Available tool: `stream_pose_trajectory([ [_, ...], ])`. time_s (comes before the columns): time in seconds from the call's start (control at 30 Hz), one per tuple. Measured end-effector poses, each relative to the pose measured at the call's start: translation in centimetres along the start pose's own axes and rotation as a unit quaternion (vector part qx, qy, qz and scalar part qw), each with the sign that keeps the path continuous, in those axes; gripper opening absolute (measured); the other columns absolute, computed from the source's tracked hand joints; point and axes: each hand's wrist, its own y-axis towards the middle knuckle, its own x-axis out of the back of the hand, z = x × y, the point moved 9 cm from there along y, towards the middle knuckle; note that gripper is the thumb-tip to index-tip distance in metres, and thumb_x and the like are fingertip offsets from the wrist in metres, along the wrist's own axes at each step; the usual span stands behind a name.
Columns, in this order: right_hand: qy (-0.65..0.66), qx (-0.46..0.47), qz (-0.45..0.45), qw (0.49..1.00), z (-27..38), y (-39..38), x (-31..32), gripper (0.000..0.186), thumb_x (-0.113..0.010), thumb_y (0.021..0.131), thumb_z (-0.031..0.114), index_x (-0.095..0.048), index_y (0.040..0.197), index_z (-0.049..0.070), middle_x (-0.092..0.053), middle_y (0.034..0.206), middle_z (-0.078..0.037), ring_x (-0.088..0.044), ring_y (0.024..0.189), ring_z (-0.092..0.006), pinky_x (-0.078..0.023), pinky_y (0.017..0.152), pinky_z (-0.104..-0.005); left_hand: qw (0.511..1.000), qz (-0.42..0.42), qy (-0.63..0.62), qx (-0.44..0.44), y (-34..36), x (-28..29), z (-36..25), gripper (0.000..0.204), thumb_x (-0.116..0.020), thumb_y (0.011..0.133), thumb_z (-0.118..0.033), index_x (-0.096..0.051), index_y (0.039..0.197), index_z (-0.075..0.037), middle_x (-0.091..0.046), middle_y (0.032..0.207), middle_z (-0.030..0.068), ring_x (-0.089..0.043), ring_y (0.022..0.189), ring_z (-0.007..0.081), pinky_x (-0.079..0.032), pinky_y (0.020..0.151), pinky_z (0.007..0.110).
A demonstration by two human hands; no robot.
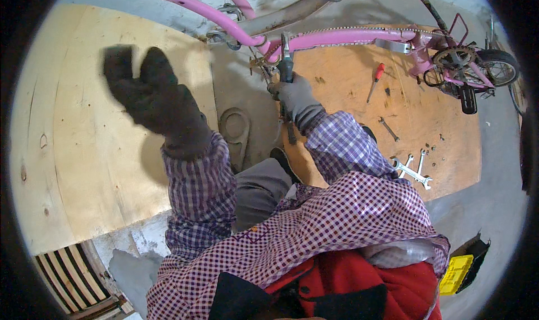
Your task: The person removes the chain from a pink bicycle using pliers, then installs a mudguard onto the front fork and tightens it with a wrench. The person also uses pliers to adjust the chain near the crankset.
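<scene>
My left hand (pixel 154 90), in a dark glove, is raised above the pale plywood board (pixel 62 123) on the left. Its fingers are apart, slightly blurred, with nothing seen in them. In a grey glove, my right hand (pixel 300 98) is closed round a black-handled tool (pixel 286 69) with a metal head; its exact kind is unclear. That metal head overlaps the pink bicycle frame (pixel 348 36) near a tube joint. Part of the tool is hidden by my fingers, and a black end shows below them.
On the brown board (pixel 449 146) lie a red-handled screwdriver (pixel 376 80), a small spanner (pixel 388 128), crossed silver spanners (pixel 414 171) and several small parts. The bicycle's wheel (pixel 497 68) and crank are at far right. A yellow case (pixel 456 275) sits at lower right.
</scene>
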Motion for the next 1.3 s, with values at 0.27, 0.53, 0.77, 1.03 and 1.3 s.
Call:
stream_pose_trajectory([
  [0.27, 0.043, -0.018, 0.013, 0.999, 0.2, 0.0, -0.2, 0.04, -0.081, 0.074, 0.016, -0.065, 0.107, 0.0, -0.068, 0.086, -0.011, -0.065, 0.078, -0.0237, -0.051, 0.071, -0.0376, 0.984, 0.054, -0.11, -0.127, -1.4, -4.3, -13.1, 0.031, -0.069, 0.096, -0.01, -0.064, 0.124, 0.0, -0.066, 0.113, 0.0066, -0.063, 0.101, 0.0152, -0.054, 0.084, 0.026],
  [0.53, 0.011, 0.061, -0.018, 0.998, 1.6, -0.2, 0.0, 0.032, -0.08, 0.079, 0.02, -0.066, 0.098, -0.001, -0.065, 0.076, -0.008, -0.062, 0.065, -0.0182, -0.05, 0.058, -0.034, 0.979, 0.072, -0.14, -0.127, -2.0, -5.4, -13.3, 0.032, -0.069, 0.095, -0.009, -0.063, 0.125, 0.0, -0.066, 0.113, 0.0071, -0.063, 0.102, 0.0155, -0.054, 0.084, 0.027],
  [0.77, -0.014, 0.057, -0.003, 0.998, 0.8, 0.4, -0.4, 0.037, -0.08, 0.077, 0.019, -0.066, 0.105, -0.001, -0.066, 0.084, -0.01, -0.063, 0.075, -0.0208, -0.05, 0.067, -0.0348, 0.979, 0.081, -0.145, -0.114, -1.9, -5.6, -13.5, 0.033, -0.069, 0.095, -0.008, -0.063, 0.126, 0.0, -0.067, 0.114, 0.0075, -0.064, 0.102, 0.0157, -0.054, 0.084, 0.027],
  [1.03, -0.042, 0.074, -0.017, 0.996, 3.1, -1.2, 0.5, 0.042, -0.077, 0.08, 0.027, -0.067, 0.113, 0.002, -0.065, 0.081, -0.011, -0.064, 0.073, -0.0223, -0.05, 0.068, -0.0372, 0.983, 0.074, -0.147, -0.08, -0.7, -4.6, -12.0, 0.034, -0.07, 0.095, -0.007, -0.063, 0.127, 0.001, -0.067, 0.115, 0.0079, -0.064, 0.102, 0.016, -0.054, 0.085, 0.028],
  [1.3, -0.067, 0.051, -0.012, 0.996, 3.6, -1.1, 0.5, 0.048, -0.077, 0.077, 0.031, -0.069, 0.116, 0.004, -0.072, 0.099, -0.023, -0.069, 0.098, -0.039, -0.052, 0.088, -0.0451, 0.95, 0.061, -0.068, 0.299, -1.6, -0.6, 5.9, 0.035, -0.07, 0.094, -0.005, -0.062, 0.128, 0.001, -0.067, 0.116, 0.0084, -0.064, 0.102, 0.0162, -0.054, 0.085, 0.028],
])
